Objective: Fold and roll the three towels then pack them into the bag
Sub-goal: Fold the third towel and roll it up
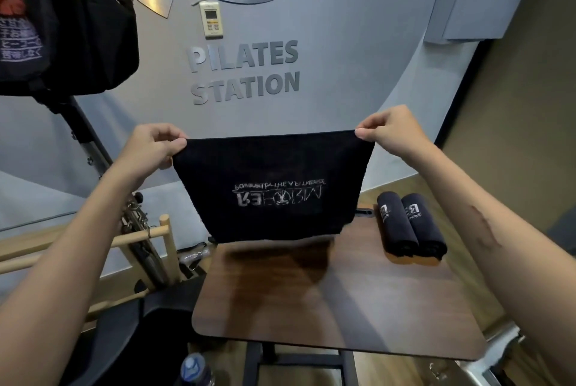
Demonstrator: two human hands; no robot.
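A black towel [274, 186] with white upside-down lettering hangs spread out in the air above the wooden table [343, 301]. My left hand [152, 148] pinches its top left corner and my right hand [389, 133] pinches its top right corner. The towel's bottom edge hangs just above the table's far edge. Two rolled black towels [411, 226] lie side by side at the table's far right. A black bag [65, 21] hangs at the upper left, above and left of my left hand.
Wooden bars and a metal frame [146, 236] stand left of the table. A water bottle cap [193, 367] shows at the bottom edge beside a dark seat [131, 339]. The grey wall behind carries a sign and a remote control [211, 19].
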